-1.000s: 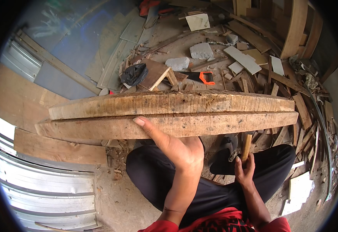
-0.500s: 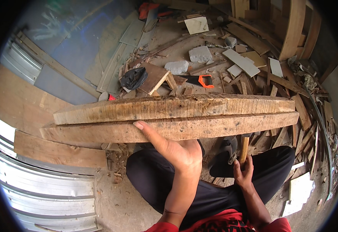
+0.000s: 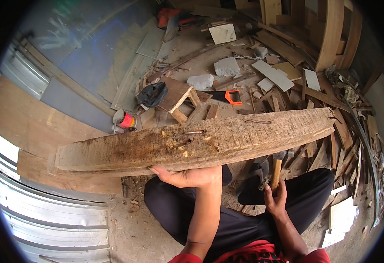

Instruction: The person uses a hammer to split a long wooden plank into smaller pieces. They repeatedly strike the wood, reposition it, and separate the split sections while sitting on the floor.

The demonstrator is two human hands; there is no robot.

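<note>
Two rough wooden planks (image 3: 240, 138) lie face against face and stretch across the middle of the view. My left hand (image 3: 187, 176) grips them from below near their middle, the thumb against the near edge and the other fingers hidden underneath. On the upward-facing broad side a bent nail (image 3: 258, 121) lies near the right part, and more bent metal sticks out around the middle and at the right end. In my right hand (image 3: 277, 199), over my right leg, is a hammer (image 3: 276, 172) held by its wooden handle, its dark head up just below the planks.
Beyond the planks are a small wooden stool (image 3: 174, 90), a black plastic bag (image 3: 151, 95), a red-and-white can (image 3: 124, 119) and an orange-handled saw (image 3: 233, 97). Scrap wood (image 3: 343, 127) is heaped at right. Corrugated metal sheet (image 3: 64, 223) and plywood (image 3: 34, 109) lie at left.
My left hand has tilted the planks, so the upper one's broad nailed face shows instead of both edges. The hammer head and the can have come into fuller view.
</note>
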